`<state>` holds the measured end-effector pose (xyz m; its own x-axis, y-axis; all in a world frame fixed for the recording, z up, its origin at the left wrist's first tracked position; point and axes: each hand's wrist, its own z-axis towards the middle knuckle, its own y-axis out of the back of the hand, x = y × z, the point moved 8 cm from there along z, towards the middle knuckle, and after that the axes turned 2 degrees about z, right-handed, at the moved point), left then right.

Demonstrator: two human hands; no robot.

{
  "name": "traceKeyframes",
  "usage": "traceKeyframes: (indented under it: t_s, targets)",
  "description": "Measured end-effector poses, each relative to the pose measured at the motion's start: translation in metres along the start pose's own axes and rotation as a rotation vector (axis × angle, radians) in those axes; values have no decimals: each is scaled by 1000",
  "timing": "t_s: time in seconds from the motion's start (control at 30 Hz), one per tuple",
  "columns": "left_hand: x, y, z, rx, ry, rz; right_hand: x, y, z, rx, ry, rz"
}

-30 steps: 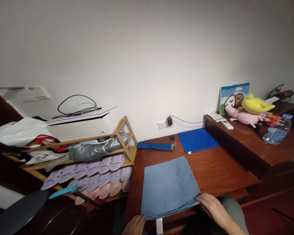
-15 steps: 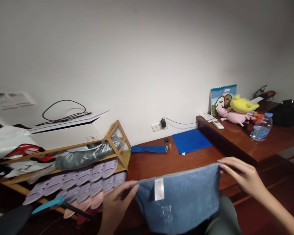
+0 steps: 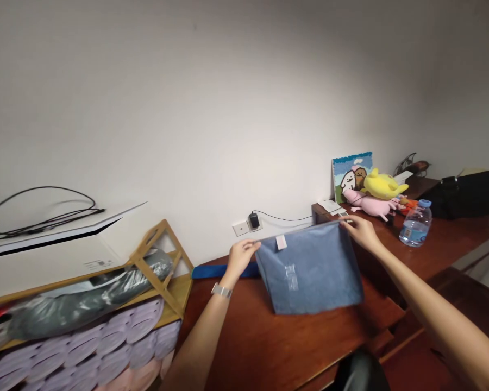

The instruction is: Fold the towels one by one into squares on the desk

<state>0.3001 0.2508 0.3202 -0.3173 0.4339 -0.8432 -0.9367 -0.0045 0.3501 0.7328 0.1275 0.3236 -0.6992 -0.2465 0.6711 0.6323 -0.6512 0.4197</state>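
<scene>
A folded grey-blue towel [image 3: 309, 277] hangs stretched between my hands above the wooden desk. My left hand [image 3: 241, 258] pinches its upper left corner, and a watch [image 3: 221, 290] is on that wrist. At the upper right corner, my right hand [image 3: 361, 231] has its fingers closed on the towel's edge. A white tag [image 3: 281, 242] and a clear strip show on the side facing me. Behind my left hand lies a rolled blue cloth [image 3: 209, 271], partly hidden. The flat bright blue cloth seen earlier is out of sight where the towel hangs.
To the left stands a wooden rack [image 3: 169, 298] with lilac slippers [image 3: 118, 334], a plastic-wrapped bundle [image 3: 89, 298] and a white box [image 3: 52, 269]. Plush toys [image 3: 385, 184], a water bottle [image 3: 415, 225] and a picture [image 3: 352, 174] stand on the raised desk part [image 3: 452, 239]. A charger [image 3: 253, 219] sits in the wall socket.
The towel was lying on the desk with my hands at its near corners. Both hands lifted it, turning the tagged side toward me, then carried it forward over the desk. The view shifted.
</scene>
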Motion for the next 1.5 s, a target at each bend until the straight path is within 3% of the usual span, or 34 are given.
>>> traceKeyframes:
  t_s: [0.07, 0.13, 0.23, 0.3, 0.4, 0.53, 0.6, 0.7, 0.83, 0.93, 1.0, 1.07, 1.2, 1.27, 1.3, 1.37, 1.5]
  targets:
    - [-5, -9, 40, -73, -54, 34, -10, -12, 44, -62, -3, -10]
    - [-7, -16, 65, -127, -93, 54, -20, -23, 76, -114, 6, -12]
    - [4, -30, 71, -180, -177, 118, -47, -39, 91, -149, 4, -30]
    - [24, -49, 58, -176, -250, 195, -74, -53, 80, -153, -11, -81]
    - [70, -95, 23, -87, -321, 335, -120, -84, 39, -93, -61, -251]
    - [151, -163, -32, 108, -259, 614, -192, -145, -35, 259, -361, -583]
    - [188, -186, -53, 197, -202, 707, -214, -165, -64, 347, -454, -625]
    - [219, -197, -71, 206, -189, 727, -236, -178, -84, 371, -494, -634]
    - [223, -193, -80, 198, -252, 692, -255, -177, -89, 396, -507, -640]
    - [224, -177, -93, 185, -301, 684, -262, -173, -91, 420, -524, -634]
    - [233, -148, -108, 144, -318, 700, -261, -171, -95, 429, -519, -636]
    - [252, -100, -126, 81, -304, 746, -258, -169, -102, 441, -503, -639]
    - [298, 29, -164, -45, -159, 889, -242, -165, -119, 396, -432, -713]
    - [314, 84, -178, -90, -65, 954, -221, -174, -124, 342, -342, -747]
    - [318, 103, -183, -108, -23, 978, -205, -187, -125, 339, -283, -726]
    - [321, 125, -188, -141, 39, 1010, -164, -231, -131, 423, -166, -582]
    - [316, 122, -187, -165, 75, 1017, -60, -351, -145, 679, -22, -227]
